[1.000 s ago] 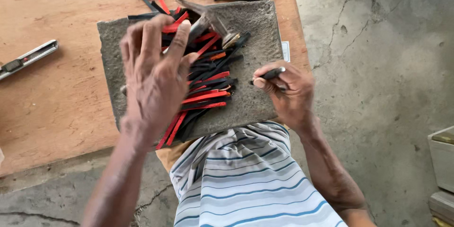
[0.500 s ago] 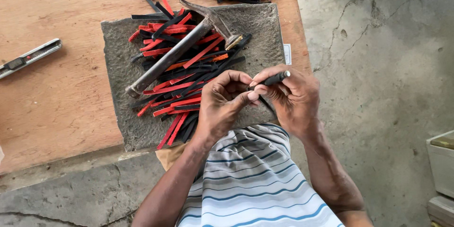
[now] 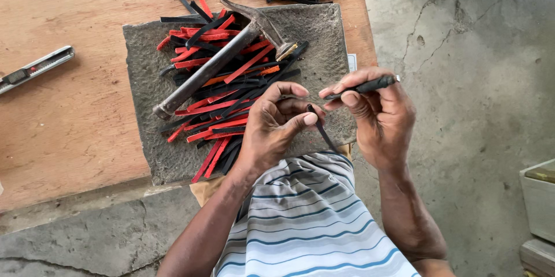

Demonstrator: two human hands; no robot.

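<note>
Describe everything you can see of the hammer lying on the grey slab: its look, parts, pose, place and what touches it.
The dark metal claw hammer has a worn, round, rusty-looking handle and a head with a curved claw and a pale striking face. It lies flat and slantwise, handle end toward the slab's near left, head toward the far right. It rests on the pile of red and black strips on the rough grey stone slab. Neither hand touches it.

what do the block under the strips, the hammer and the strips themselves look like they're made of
Block: probably stone or concrete, grey with a rough, pitted face. Hammer: dull, worn metal head; the grey, scuffed handle looks like metal too. Strips: thin, flat, matte red and black, possibly leather or rubber; the view cannot settle which.
</note>
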